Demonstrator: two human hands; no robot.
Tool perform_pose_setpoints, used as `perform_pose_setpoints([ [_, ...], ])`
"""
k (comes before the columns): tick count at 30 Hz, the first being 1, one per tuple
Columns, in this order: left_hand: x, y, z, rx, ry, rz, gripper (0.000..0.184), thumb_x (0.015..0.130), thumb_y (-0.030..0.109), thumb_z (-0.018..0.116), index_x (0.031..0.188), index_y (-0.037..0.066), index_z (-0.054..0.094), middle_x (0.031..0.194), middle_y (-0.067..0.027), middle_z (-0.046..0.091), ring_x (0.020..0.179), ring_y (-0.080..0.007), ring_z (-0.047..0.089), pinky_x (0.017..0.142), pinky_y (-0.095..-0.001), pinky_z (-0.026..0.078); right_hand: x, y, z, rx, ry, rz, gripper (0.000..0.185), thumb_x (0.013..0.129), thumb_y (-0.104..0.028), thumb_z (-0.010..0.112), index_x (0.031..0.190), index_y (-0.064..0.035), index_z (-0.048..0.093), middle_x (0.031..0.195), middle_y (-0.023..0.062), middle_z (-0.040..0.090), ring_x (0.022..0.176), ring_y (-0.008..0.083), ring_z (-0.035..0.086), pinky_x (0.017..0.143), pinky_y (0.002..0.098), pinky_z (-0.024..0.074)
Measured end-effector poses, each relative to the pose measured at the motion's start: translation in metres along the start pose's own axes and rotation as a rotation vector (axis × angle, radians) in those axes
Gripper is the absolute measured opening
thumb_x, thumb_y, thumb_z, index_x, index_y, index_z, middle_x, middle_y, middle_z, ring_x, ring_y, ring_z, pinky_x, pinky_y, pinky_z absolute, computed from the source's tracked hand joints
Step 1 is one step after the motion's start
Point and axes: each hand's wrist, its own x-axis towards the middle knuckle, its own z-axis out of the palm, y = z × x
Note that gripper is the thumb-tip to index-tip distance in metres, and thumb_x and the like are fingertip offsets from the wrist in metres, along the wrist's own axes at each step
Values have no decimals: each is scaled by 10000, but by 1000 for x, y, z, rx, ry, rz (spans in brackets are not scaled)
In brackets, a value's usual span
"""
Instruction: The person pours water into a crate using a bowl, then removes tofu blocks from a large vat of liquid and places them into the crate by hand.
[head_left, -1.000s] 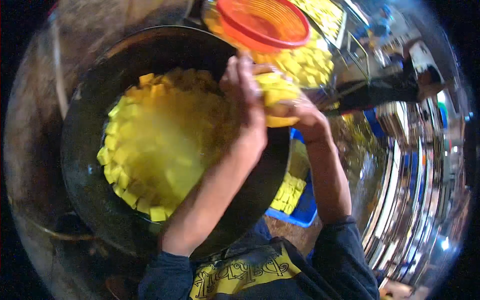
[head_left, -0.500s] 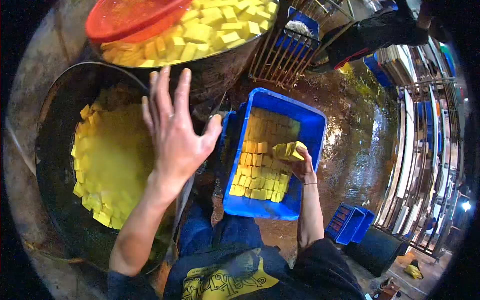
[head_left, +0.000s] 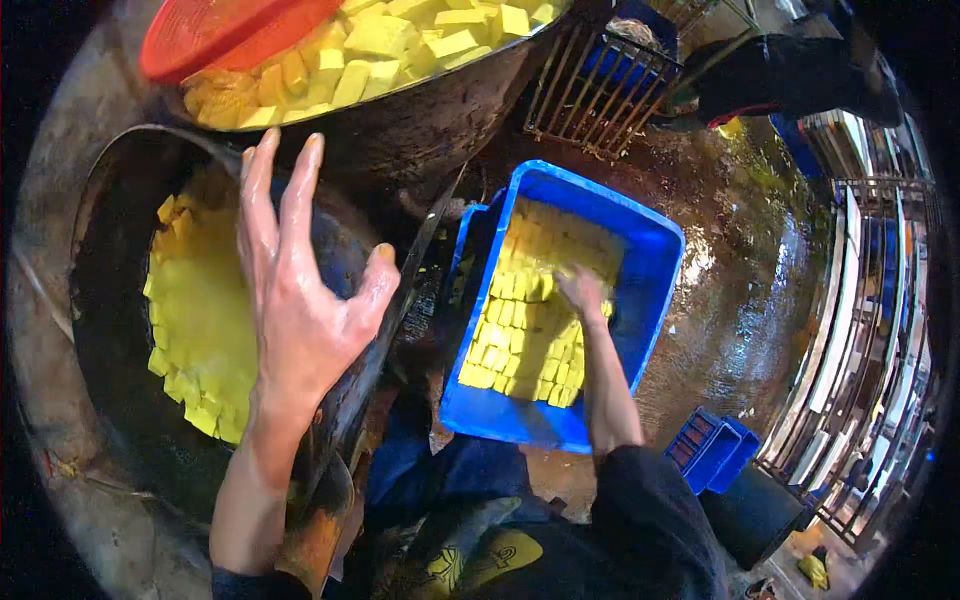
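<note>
Nearest, toward nine o'clock: left hand (head_left: 305, 315), fingers spread, gripping nothing, in front of a dark vat (head_left: 110, 350). Toward three, near centre: right hand (head_left: 582, 292), down inside a blue crate (head_left: 510, 420), too blurred to tell if closed on anything. Around that hand, yellow blocks (head_left: 505, 345) in tight rows. Step in hand, probably: laying blocks there. Next move, judging so: light fingers, square alignment. Farther, toward eleven: basin (head_left: 440, 120) of similar blocks, red basket (head_left: 235, 35) on top.
</note>
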Motion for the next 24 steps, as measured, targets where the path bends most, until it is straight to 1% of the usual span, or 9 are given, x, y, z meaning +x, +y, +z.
perform_pose_setpoints([
  [1,-3,-8,-4,-142,25,20,754,658,190,690,1339,54,399,1396,-210,293,1308,-389,267,1071,-454,239,15,8,39,-61,-69,-451,494,824,-397,539,1156,-32,566,1019,306,592,945,396,580,871,402,456],
  [3,-6,-30,-19,-432,-20,28,749,714,266,706,1351,38,385,1409,-202,298,1323,-341,275,1073,-416,238,11,2,38,117,-421,-324,467,839,-360,526,1132,2,560,987,264,623,792,402,614,736,427,491],
  [5,-15,-55,-46,-835,5,-157,679,774,253,684,1339,14,391,1393,-168,342,1300,-290,328,1059,-391,273,25,51,82,852,-715,19,331,912,-139,429,1222,-59,513,565,45,484,442,141,473,390,273,365],
  [8,-36,-106,-94,-960,47,-354,624,807,248,673,1320,8,410,1323,-125,442,1217,-239,436,996,-354,372,-6,-25,13,-204,-305,-305,315,889,-126,509,1191,-37,525,703,62,544,595,138,519,532,271,415],
  [14,-166,-211,-79,-268,-419,-435,378,743,70,607,1117,44,557,1115,-154,596,1012,-251,577,915,-345,452,-156,-309,-169,570,186,-546,280,822,-64,637,1090,-15,570,882,79,630,800,127,585,727,258,478],
  [17,-226,-225,-45,-55,-984,-555,457,719,-16,555,1175,5,548,1088,-198,607,1033,-303,575,920,-372,464,-236,-430,-190,256,-26,-975,310,755,-42,663,1052,-32,572,918,142,646,822,280,632,764,346,505],
  [20,-261,-232,-10,150,-719,-239,355,784,-1,496,1128,8,583,1047,-182,628,990,-295,590,891,-364,481,-238,-493,-121,-328,-190,-1357,423,698,-137,694,1099,-78,574,1033,146,618,966,318,594,845,393,497],
  [22,-261,-230,8,81,-699,-209,347,807,48,490,1145,25,568,1065,-169,615,990,-283,585,866,-379,479,-245,-538,-71,-1051,-655,-1087,308,739,-195,663,1014,-59,629,1041,151,616,1012,261,592,821,409,491],
  [24,-258,-231,22,-66,-737,-319,343,831,96,483,1162,41,553,1082,-155,601,991,-270,579,842,-394,476,-214,-501,-4,-1185,-459,-1466,315,757,-181,630,1051,-68,623,1054,165,612,1004,260,597,831,419,486],
])
